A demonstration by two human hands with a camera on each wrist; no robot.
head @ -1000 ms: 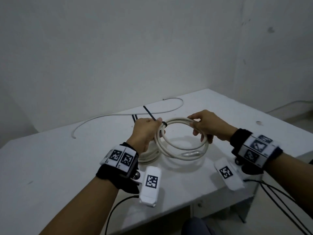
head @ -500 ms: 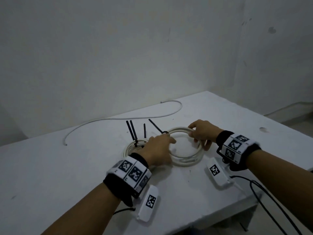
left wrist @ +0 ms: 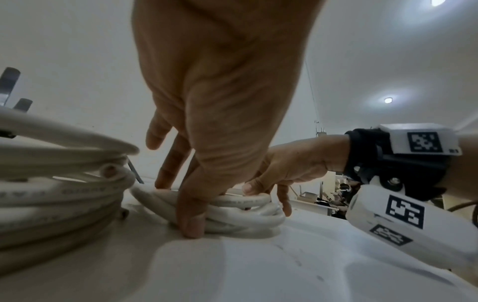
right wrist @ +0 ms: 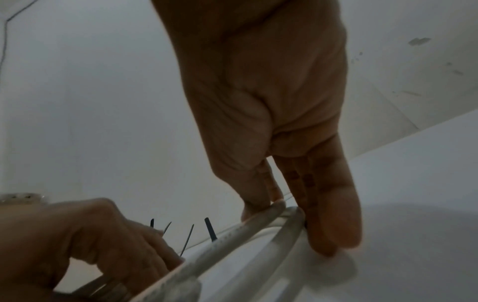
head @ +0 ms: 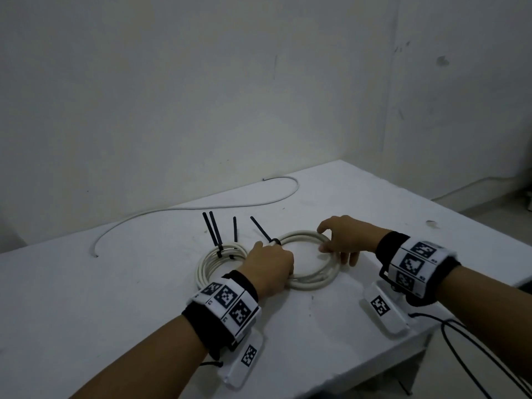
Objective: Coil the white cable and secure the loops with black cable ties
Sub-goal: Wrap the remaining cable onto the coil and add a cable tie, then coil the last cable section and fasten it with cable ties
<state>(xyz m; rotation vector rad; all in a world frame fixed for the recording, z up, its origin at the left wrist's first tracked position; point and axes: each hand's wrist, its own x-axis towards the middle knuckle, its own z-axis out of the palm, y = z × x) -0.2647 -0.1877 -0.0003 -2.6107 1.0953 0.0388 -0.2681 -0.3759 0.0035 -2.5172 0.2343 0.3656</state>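
A coil of white cable (head: 302, 234) lies on the white table (head: 86, 298), with one black tie (head: 260, 229) fastened at its far left, tail sticking up. My left hand (head: 272, 264) pinches the coil's near-left side; in the left wrist view the thumb (left wrist: 191, 220) presses the outer loops (left wrist: 245, 212). My right hand (head: 335, 244) grips the far-right side, and in the right wrist view its fingers (right wrist: 331, 224) straddle the loops (right wrist: 232, 235). A second tied coil (head: 204, 267) lies touching it on the left, its black tie tails (head: 214, 228) standing up.
A loose length of white cable (head: 201, 207) curves along the table's back edge near the wall. The table's front-right corner is close to my right wrist, and black wires (head: 466, 349) hang off it there.
The coil, held above the table a second ago, has come down flat onto the table beside the tied coil. Both hands moved down and forward with it.
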